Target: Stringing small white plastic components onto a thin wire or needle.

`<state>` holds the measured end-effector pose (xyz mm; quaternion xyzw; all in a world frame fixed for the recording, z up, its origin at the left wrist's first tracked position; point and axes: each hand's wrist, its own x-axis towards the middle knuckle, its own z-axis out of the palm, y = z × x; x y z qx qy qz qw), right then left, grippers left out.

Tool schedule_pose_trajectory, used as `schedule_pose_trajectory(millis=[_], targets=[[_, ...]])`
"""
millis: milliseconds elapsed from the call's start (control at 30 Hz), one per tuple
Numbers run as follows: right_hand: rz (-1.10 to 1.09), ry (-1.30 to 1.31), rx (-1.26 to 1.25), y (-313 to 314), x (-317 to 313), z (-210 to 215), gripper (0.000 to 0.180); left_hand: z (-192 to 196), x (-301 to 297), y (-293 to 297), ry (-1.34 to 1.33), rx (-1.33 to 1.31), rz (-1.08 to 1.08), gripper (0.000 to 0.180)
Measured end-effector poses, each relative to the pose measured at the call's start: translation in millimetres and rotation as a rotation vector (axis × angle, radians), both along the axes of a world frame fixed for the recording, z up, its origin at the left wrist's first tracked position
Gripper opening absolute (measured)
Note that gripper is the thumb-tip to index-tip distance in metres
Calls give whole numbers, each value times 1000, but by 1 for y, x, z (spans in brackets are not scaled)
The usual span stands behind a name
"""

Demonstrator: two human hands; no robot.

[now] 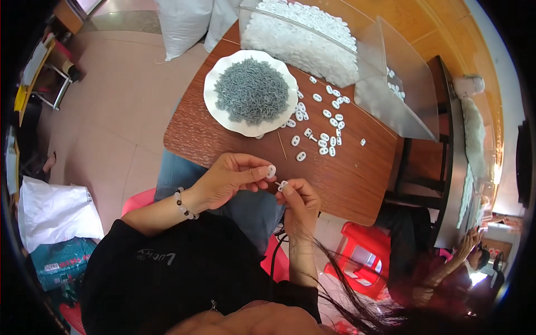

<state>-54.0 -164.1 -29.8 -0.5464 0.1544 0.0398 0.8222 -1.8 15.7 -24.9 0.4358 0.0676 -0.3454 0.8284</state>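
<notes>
Above my lap at the table's near edge, my left hand pinches a small white oval plastic piece between thumb and fingers. My right hand, close beside it, grips a small white plastic piece with a short pin-like part pointing toward the left hand. The two pieces are a little apart. Beyond the hands stands a white scalloped plate heaped with small grey rods. White oval pieces with two holes lie scattered to its right. A thin wooden stick rests between plate and pieces.
At the back of the brown table stands a clear bin full of white pieces, with another clear container to its right. A red stool is below right. White sacks stand behind. Another person's arm shows far right.
</notes>
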Motion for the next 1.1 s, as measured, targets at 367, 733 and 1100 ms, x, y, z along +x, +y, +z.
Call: schedule_pose_trajectory(millis=[367, 733, 1100], targets=[[46, -60, 16, -4, -1, 1, 9, -3, 1, -1, 105, -41, -59, 23], [-64, -24, -183, -12, -12, -2, 11, -2, -10, -10, 12, 10, -59, 25], [-57, -61, 10, -2, -2, 6, 9, 5, -11, 1, 24, -49, -85, 27]])
